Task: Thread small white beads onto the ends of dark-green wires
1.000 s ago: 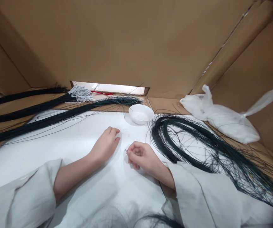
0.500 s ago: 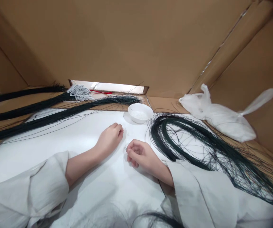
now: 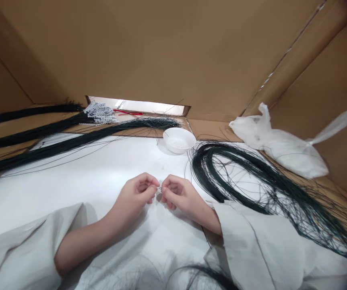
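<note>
My right hand point(image 3: 178, 192) is closed in a pinch on a thin dark cord point(image 3: 160, 187), whose short end pokes out from the fingertips to the left. A length of it shows again below my right wrist. Facing it, my left hand point(image 3: 140, 192) pinches thumb and forefinger together right at that cord end. Whatever lies between the left fingertips is too small to make out. Beyond both hands stands a white bowl point(image 3: 179, 141); its small contents are unclear.
A looped bundle of dark green cords point(image 3: 246, 161) lies on the right, beside a knotted white plastic bag point(image 3: 294, 149). More straight bundles point(image 3: 79, 147) stretch along the left, one with white beaded ends point(image 3: 100, 113). A cardboard wall point(image 3: 149, 52) with a slot closes the back.
My left hand has come back toward me from near the bowl, turned, and met the cord end at my right fingertips. My right hand has stayed nearly still.
</note>
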### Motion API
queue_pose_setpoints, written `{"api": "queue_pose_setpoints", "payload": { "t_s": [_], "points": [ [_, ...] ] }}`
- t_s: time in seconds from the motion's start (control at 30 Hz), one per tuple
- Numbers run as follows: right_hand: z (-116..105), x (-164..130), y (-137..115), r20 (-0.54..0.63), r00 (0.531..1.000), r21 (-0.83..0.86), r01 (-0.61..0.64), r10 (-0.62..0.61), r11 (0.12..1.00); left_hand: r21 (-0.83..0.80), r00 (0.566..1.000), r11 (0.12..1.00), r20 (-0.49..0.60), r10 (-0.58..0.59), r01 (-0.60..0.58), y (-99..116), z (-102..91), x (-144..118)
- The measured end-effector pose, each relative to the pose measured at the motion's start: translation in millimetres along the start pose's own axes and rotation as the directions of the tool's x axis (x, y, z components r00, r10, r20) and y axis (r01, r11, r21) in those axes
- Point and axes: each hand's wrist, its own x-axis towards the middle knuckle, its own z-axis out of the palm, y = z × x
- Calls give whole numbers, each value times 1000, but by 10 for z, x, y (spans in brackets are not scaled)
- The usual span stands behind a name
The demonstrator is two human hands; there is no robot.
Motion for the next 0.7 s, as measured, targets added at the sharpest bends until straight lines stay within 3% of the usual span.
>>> {"api": "queue_pose_setpoints", "payload": {
  "t_s": [0.7],
  "points": [
    [-10,-12,-24,-18,1000,-22,-24,23,999,-100,991,986,15,-131,132,-19,3,15]
  ]
}}
